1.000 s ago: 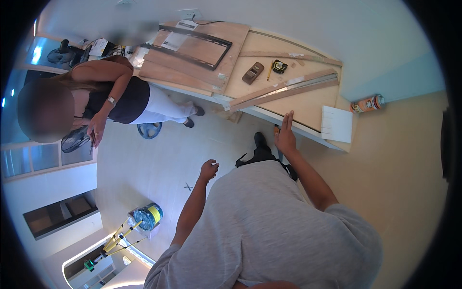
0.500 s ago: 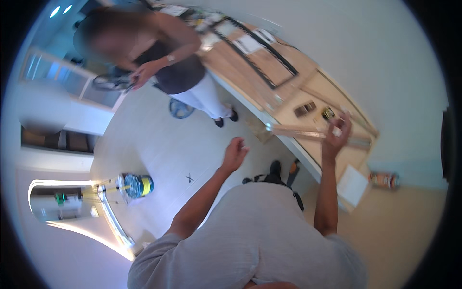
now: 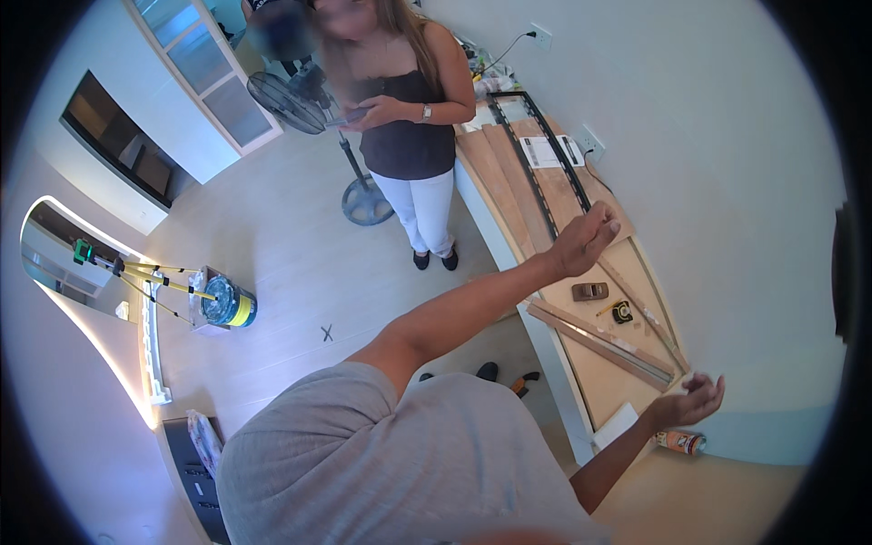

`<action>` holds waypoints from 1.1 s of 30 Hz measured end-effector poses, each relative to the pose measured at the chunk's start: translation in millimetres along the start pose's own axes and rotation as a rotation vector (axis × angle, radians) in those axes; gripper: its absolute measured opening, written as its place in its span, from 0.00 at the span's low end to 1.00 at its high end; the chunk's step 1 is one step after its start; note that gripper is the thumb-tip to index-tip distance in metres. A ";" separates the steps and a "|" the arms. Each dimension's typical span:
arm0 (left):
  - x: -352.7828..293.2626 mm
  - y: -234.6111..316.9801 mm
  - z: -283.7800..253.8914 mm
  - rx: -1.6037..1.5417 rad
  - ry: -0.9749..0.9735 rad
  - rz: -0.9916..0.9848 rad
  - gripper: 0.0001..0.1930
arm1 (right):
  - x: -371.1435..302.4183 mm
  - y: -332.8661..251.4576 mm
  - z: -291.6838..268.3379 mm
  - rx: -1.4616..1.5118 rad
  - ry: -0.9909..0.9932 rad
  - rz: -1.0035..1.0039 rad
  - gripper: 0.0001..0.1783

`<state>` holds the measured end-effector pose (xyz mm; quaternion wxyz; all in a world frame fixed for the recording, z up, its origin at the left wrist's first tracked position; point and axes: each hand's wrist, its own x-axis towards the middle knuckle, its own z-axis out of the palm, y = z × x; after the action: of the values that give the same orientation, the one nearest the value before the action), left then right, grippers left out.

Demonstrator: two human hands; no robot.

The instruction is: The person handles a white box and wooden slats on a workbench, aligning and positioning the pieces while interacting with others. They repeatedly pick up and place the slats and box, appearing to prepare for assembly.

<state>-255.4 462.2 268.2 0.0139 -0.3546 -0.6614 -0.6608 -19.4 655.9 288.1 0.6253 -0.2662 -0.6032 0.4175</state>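
Note:
My left hand (image 3: 584,242) is held above the bench, its arm stretched across in front of me. Its fingers are curled in; whether something is in them is hidden. Beyond the bench's near end, close to the wall, my right hand (image 3: 692,401) hovers with loosely bent fingers apart and nothing visible in it. Between the hands, on the pale bench board (image 3: 592,392), lie a small brown hand plane (image 3: 590,291), a black-and-yellow tape measure (image 3: 621,312) and long wooden strips (image 3: 599,343). Another thin strip (image 3: 647,314) lies along the wall side.
Farther along the bench are a black rectangular frame (image 3: 510,127) and wooden boards (image 3: 495,168). A person (image 3: 406,141) stands beside it, near a standing fan (image 3: 367,202). A can (image 3: 681,442) is below my right hand. Leftward stand a blue bucket (image 3: 232,303) and yellow tripod (image 3: 156,276).
My left hand has swung right and up from over the floor to above the bench. My right hand has left the wooden strips and moved toward the wall. The view has turned.

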 end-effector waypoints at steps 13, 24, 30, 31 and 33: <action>14.9 -16.3 25.6 0.009 0.012 0.016 0.18 | 22.7 16.2 -44.4 -0.116 0.129 0.114 0.16; 25.5 3.4 21.9 -0.023 0.051 0.024 0.20 | 23.1 8.2 -21.9 -0.074 0.164 0.120 0.16; -109.0 -79.2 -13.4 0.148 -0.012 -0.204 0.18 | -100.7 73.1 -38.3 -0.017 -0.156 0.323 0.10; -144.2 -94.7 -23.7 0.192 -0.075 -0.315 0.19 | -121.8 85.4 -44.4 0.074 -0.186 0.405 0.11; -225.3 -121.4 -48.0 0.363 -0.061 -0.067 0.14 | -156.4 111.6 -53.1 0.061 -0.210 0.398 0.12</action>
<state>-167.6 333.4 59.6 0.0358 -0.3439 -0.7813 -0.5197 22.0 589.9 104.6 0.4721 -0.3159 -0.5876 0.5762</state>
